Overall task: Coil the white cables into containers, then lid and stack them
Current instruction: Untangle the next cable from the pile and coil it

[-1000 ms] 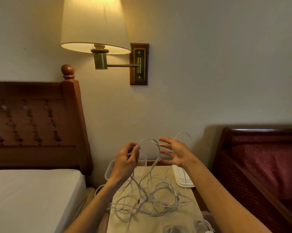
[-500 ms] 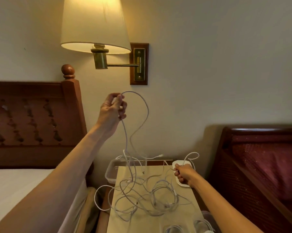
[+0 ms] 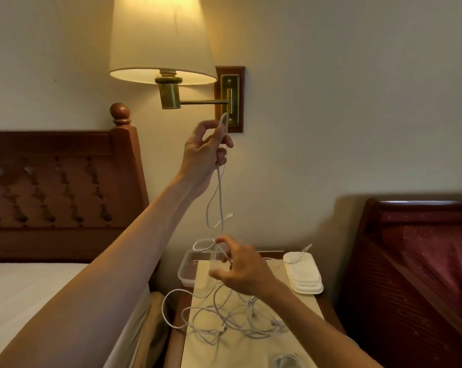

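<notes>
Two hands: both on one white cable, taken here against the bedside table [image 3: 251,351] as landmark.
Left hand [image 3: 202,152]: raised high above the table, just below the wall lamp [image 3: 162,38] and in front of its wooden wall plate [image 3: 229,99]; thumb and fingers are curled and pinch the cable, a short loop of which sticks up over the fingertips.
Held cable [image 3: 219,197]: hangs from the left hand straight down toward the table's far end, with one plug end dangling free partway down.
Right hand [image 3: 241,269]: low over the far half of the table, fingers spread and lightly bent; the thumb and forefinger seem to pinch the cable where it forms a small loop, though blur makes the grip hard to tell for sure.
Loose cables [image 3: 224,320]: a white tangle spread on the table's pale top, one loop drooping over its left edge.
Clear container [image 3: 187,272]: at the table's far left corner, open, lidless.
Stack of white lids [image 3: 304,274]: at the table's far right corner, a cable end lying across its top.
Coiled cable [image 3: 287,362]: at the table's near edge, partly cut off by the frame.
Bed [image 3: 25,288]: left of the table, with a carved wooden headboard [image 3: 59,187].
Red upholstered seat [image 3: 423,256]: right of the table.
</notes>
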Tool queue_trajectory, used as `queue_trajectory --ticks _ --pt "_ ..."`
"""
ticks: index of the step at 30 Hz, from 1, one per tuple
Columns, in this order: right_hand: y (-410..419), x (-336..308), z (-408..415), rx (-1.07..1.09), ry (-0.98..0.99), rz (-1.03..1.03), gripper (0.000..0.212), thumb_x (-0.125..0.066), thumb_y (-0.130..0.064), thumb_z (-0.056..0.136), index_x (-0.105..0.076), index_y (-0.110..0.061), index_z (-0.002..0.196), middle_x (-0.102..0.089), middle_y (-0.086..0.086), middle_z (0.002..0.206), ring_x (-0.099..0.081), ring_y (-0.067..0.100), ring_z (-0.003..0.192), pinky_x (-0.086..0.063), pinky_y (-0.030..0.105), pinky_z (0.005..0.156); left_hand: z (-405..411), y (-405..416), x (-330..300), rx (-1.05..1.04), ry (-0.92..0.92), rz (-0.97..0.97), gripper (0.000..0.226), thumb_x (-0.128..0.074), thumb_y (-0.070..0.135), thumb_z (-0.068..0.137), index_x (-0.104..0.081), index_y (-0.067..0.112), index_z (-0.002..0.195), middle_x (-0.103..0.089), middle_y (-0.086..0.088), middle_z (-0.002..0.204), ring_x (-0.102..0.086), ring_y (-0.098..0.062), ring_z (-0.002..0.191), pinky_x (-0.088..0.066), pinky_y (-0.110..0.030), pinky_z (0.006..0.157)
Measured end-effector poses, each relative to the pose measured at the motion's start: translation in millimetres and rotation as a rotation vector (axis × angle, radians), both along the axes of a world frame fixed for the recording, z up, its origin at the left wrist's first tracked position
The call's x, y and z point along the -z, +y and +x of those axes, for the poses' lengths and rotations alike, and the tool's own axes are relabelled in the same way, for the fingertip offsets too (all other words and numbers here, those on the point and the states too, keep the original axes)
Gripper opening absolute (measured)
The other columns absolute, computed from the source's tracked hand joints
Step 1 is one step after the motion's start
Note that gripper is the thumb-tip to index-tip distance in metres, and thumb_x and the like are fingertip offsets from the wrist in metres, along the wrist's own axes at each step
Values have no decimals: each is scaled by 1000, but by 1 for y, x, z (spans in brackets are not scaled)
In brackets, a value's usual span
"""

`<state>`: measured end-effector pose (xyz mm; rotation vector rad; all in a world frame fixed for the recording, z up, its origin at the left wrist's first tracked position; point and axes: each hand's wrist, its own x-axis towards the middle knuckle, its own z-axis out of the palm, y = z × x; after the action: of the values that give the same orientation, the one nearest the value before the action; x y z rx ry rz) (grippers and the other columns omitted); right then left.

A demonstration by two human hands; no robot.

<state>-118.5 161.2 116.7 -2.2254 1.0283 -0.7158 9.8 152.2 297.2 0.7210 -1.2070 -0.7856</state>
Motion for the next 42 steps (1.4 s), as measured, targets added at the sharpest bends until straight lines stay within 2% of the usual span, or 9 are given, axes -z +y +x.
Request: queue_trajectory --ticks 14,18,23,27,30,33,35,39,42 --pt "-47 97 -47 193 39 161 36 -48 10 84 -59 -24 81 -70 11 76 -62 11 62 -56 40 66 55 20 -68 -85 268 -221 6 -51 27 100 -55 22 101 -60 1 77 -43 -9 60 -34 -25 57" --pt "-52 84 -44 263 126 105 27 -65 -9 83 -63 -24 106 -67 4 112 -62 17 98 -54 29 85 47 20 -68 -91 178 -208 13 -51 27 100 -52 18 109 -59 -1 79 -44 -8 61 -36 -25 58" --pt "-27 6 -13 184 -370 85 100 -75 -25 67 -21 -26 151 -25 -8 149 -30 10 131 -36 30 105 33 15 -47 -50 185 -161 21 -50 26 101 -49 15 118 -58 -3 80 -43 -9 60 -38 -24 58" --pt "3 -43 -10 -273 -477 318 61 -58 -19 69 -58 -32 129 -46 -11 145 -40 8 135 -33 37 110 28 11 -31 -107 222 -102 20 -51 25 100 -51 17 119 -60 -5 84 -46 -9 62 -42 -26 60" --pt "23 -53 -18 -580 -758 852 37 -40 -25 85 -68 -3 95 -69 20 100 -64 35 101 -38 53 105 37 12 -24 -132 284 -60 16 -50 23 100 -52 21 116 -64 -6 86 -54 -11 68 -47 -27 66" --pt "22 -65 -40 -438 -868 999 44 -34 -41 98 -49 -12 69 -35 -1 48 -34 14 39 -41 29 49 56 10 -14 -244 328 78 16 -49 16 101 -49 18 117 -68 -9 90 -65 -17 77 -54 -28 72" --pt "12 -77 -54 -225 -786 835 36 -38 -38 100 -42 -18 70 -21 -4 54 -17 10 43 -13 25 44 65 10 -2 -369 86 300 19 -51 17 100 -53 10 117 -71 -12 93 -68 -19 76 -56 -31 71" --pt "-1 -115 -65 -53 -518 522 41 -29 -38 106 -50 -17 76 -30 -2 56 -21 11 47 -14 27 47 56 23 32 -760 -1164 721 31 -59 42 93 -65 12 91 -66 -6 86 -60 -20 74 -48 -33 62" --pt "-5 -142 -60 -74 -327 417 44 -28 -36 106 -50 -18 72 -35 -4 54 -25 9 45 -21 24 43 23 33 47 -736 -1060 319 19 -54 30 97 -65 18 108 -67 -3 100 -61 -18 81 -45 -32 67"
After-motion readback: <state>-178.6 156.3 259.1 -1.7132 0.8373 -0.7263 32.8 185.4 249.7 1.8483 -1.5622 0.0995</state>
